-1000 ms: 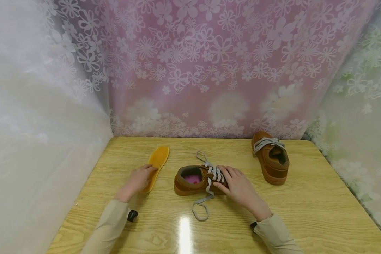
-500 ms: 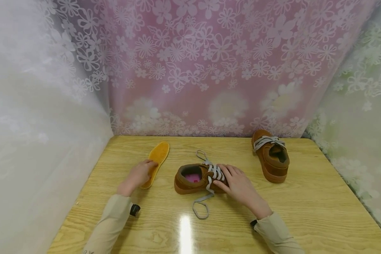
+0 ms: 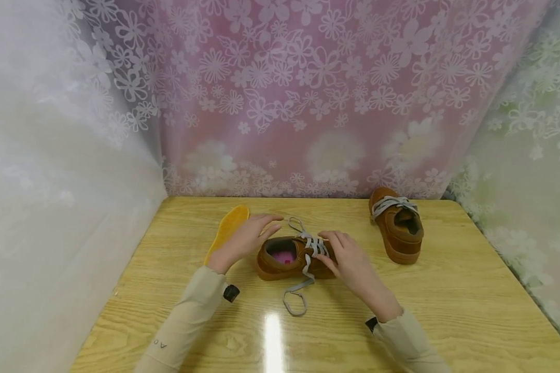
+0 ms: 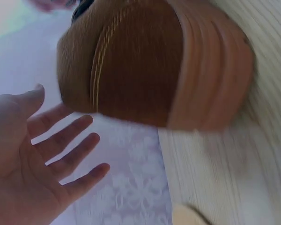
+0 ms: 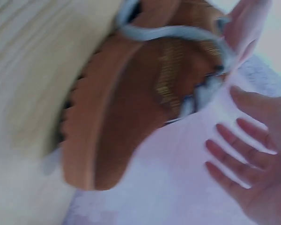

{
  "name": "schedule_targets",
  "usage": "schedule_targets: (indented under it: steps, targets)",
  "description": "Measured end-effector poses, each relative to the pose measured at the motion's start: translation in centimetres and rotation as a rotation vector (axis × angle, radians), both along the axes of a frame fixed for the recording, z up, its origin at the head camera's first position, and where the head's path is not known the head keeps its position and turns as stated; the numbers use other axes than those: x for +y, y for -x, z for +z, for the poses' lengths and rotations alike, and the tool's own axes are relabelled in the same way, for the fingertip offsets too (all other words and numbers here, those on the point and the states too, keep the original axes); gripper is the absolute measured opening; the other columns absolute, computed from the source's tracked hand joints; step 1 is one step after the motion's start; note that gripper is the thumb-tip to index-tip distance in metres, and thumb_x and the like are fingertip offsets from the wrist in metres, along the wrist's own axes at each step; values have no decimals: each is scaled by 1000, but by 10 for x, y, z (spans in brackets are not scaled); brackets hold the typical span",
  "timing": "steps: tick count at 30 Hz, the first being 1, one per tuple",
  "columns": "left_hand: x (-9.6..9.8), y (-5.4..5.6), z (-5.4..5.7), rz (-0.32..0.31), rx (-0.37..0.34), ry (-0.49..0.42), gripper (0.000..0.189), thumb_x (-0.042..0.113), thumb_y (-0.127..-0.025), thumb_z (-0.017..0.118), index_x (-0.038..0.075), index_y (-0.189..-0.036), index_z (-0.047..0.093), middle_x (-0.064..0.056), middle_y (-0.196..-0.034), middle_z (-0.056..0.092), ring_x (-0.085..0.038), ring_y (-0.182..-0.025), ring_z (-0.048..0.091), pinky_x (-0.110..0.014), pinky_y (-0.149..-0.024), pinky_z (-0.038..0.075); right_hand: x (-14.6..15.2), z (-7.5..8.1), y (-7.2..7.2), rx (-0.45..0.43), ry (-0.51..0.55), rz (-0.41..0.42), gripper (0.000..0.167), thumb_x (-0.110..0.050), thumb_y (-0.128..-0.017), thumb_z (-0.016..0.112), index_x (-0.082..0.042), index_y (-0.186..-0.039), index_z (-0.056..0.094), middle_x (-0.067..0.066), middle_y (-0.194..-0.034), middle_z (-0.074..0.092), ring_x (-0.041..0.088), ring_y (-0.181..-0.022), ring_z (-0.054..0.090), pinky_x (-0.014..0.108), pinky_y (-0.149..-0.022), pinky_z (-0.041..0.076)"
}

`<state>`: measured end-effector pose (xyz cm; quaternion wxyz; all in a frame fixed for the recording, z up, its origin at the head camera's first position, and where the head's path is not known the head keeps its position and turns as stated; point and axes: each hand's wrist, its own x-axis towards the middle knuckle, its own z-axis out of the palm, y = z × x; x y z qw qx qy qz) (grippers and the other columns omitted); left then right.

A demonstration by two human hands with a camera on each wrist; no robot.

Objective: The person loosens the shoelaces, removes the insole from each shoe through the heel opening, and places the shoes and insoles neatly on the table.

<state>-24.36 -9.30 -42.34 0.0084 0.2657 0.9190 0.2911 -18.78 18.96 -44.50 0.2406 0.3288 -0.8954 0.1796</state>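
Nearest me are the person's two pale sleeves (image 3: 182,316), with a small black device (image 3: 231,293) at the left wrist and a similar one at the right, above a wooden table (image 3: 466,305) that catches a bright streak of light; a loose end of grey lace (image 3: 301,285) trails toward the person and ends in a loop on the wood.

Beyond it the brown shoe (image 3: 273,270) sits upright in the middle, heel to the left, toe to the right, pink showing inside its opening; the right hand (image 3: 354,265) is over the toe end, fingers apart and gently bent, gripping nothing, the thumb just beside the laces, though I cannot tell whether it touches; the left hand (image 3: 243,237) is near the heel and opening, fingers spread, holding nothing; the two hands are apart, with the shoe's opening between them.

A yellow insole (image 3: 228,226) lies on the left, partly hidden behind the left hand and wrist; a second brown shoe (image 3: 394,240) stands farther back on the right, laces over its front; behind everything hangs a pink flowered curtain (image 3: 336,77).
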Motion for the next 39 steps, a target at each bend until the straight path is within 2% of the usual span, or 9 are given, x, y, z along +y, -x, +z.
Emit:
schedule_targets:
  steps: [5,7,10,14,17,25,30,35,39]
  targets:
    - [26,7,-6,-111,-20,-17,44,36,-110,44,13,-146,54,-7,-148,55,-25,-138,49,-44,-114,39,-15,10,-20,155,56,229,29,-11,-77,88,-11,-101,71,-1,-96,68,13,-81,65,27,-69,55]
    - [32,9,-9,-151,-31,-12,43,36,-110,45,14,-146,55,-5,-148,55,-24,-138,49,-43,-113,40,-23,7,-30,110,-9,310,28,-14,-78,88,-12,-102,73,-3,-97,68,9,-81,66,22,-69,55]
    - [38,10,-13,-193,-57,7,42,36,-109,46,16,-145,57,-3,-146,57,-22,-135,52,-43,-111,42,-33,-4,-42,-74,-169,382,34,-23,-84,84,-12,-113,72,-2,-107,69,10,-90,67,21,-77,55]
    - [39,11,-19,-201,-114,35,44,42,-109,45,20,-146,57,-1,-144,59,-21,-128,58,-43,-108,45,-39,-21,-49,-315,-348,352,51,-29,-87,82,-11,-132,66,1,-128,66,18,-113,64,32,-95,54]
    - [39,11,-24,-182,-139,35,47,46,-108,44,21,-146,57,-1,-144,59,-22,-126,60,-43,-108,46,-38,-29,-48,-366,-382,321,55,-28,-84,84,-12,-133,66,2,-133,63,20,-119,61,34,-98,52]
    - [41,8,-27,-126,-146,18,48,52,-106,45,24,-144,58,0,-144,59,-24,-129,58,-47,-106,47,-40,-34,-43,-339,-311,321,39,-17,-81,86,-15,-117,71,-4,-109,67,10,-97,65,27,-82,55]
    - [42,6,-28,-95,-149,16,48,53,-106,45,26,-142,59,0,-143,60,-25,-127,59,-47,-104,47,-38,-33,-42,-343,-312,270,15,-15,-80,86,-15,-89,73,-6,-88,68,3,-78,64,20,-66,52]
    - [41,3,-30,-65,-174,2,52,55,-106,43,23,-144,57,-1,-141,61,-27,-122,62,-48,-102,49,-31,-33,-39,-358,-308,238,16,-12,-82,85,-16,-78,71,-7,-79,64,1,-68,58,18,-60,48]
    - [41,0,-30,-49,-183,-19,54,56,-105,43,21,-144,57,-1,-142,60,-27,-125,60,-50,-103,48,-19,-32,-37,-288,-277,118,17,-10,-81,85,-17,-77,69,-7,-78,64,5,-65,59,20,-55,47]
